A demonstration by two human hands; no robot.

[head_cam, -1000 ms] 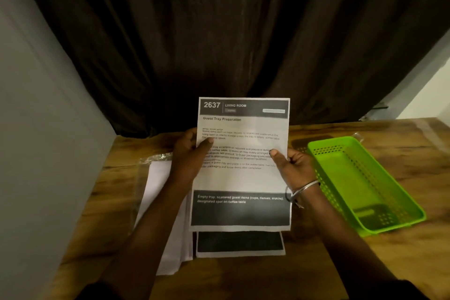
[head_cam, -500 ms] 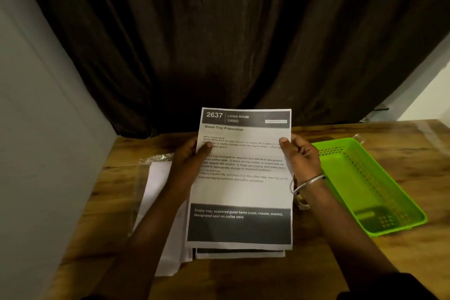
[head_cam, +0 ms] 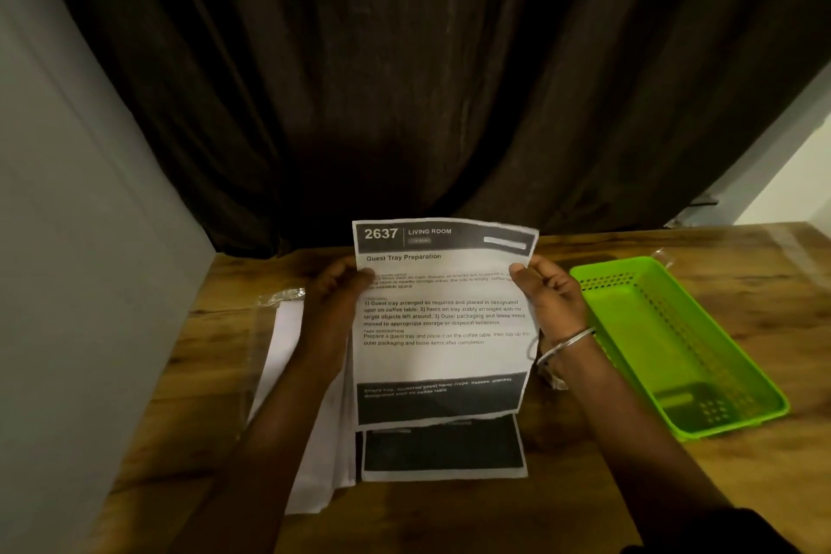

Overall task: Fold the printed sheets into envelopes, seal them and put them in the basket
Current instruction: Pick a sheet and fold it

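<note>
Dark brown curtain (head_cam: 427,81) behind wooden table (head_cam: 742,247), grey wall (head_cam: 67,238) left.

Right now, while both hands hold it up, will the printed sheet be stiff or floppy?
Probably floppy: the printed sheet waves along its top edge between the left hand and right hand. Likely very light, since pinches at its edges carry it.
</note>
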